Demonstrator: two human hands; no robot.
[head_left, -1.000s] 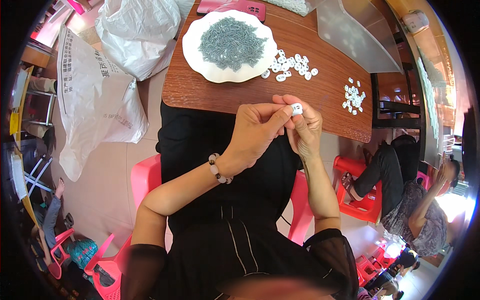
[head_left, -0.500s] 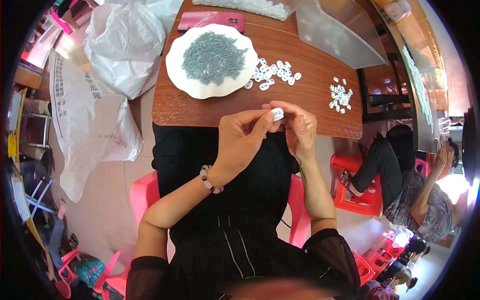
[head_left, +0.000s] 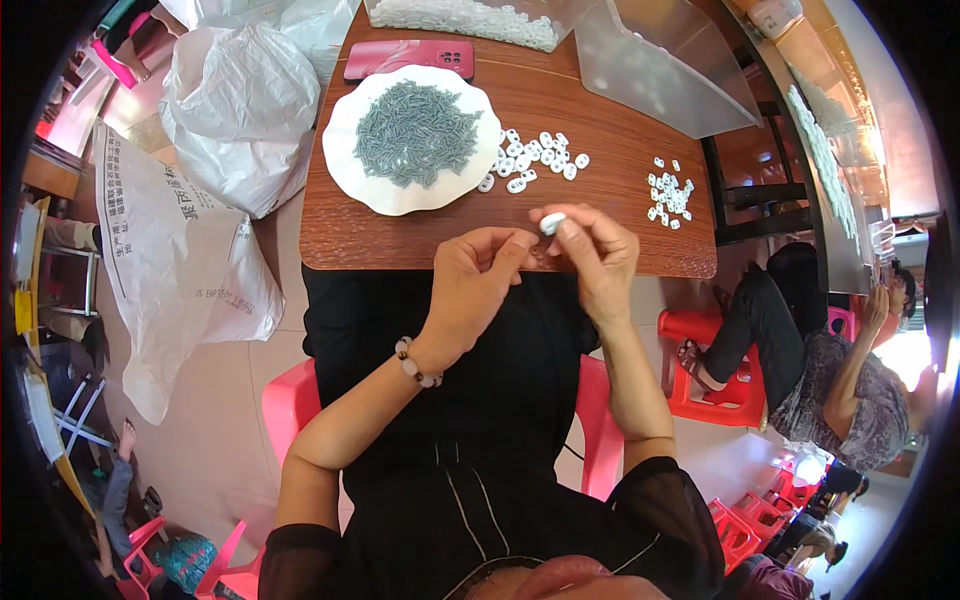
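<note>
Being pinched between the thumb and forefinger of the right hand (head_left: 605, 268), a small white oval piece (head_left: 552, 223) is seen against the near part of the worktop (head_left: 400, 245). The left hand (head_left: 468, 292), above whose wrist a beaded bracelet (head_left: 410, 367) is worn, is placed just beside the piece, its thumb and forefinger pressed together; whether anything is held between them cannot be told. Beyond the left hand and toward its outer side, a scalloped white plate (head_left: 345, 165) is heaped with short grey tubes (head_left: 415, 135). Straight beyond the gap between the hands, loose white pieces (head_left: 546, 157) with dark-looking holes are scattered next to the plate's rim. A second cluster of smaller-looking white pieces (head_left: 668, 195) is spread beyond the right hand, toward its outer side. Farther out, behind the plate, a pink phone (head_left: 410, 60) is laid flat; beside it, a clear container (head_left: 465, 20) is filled with white pieces. A translucent bin (head_left: 665, 75) is stood well beyond the right hand.
</note>
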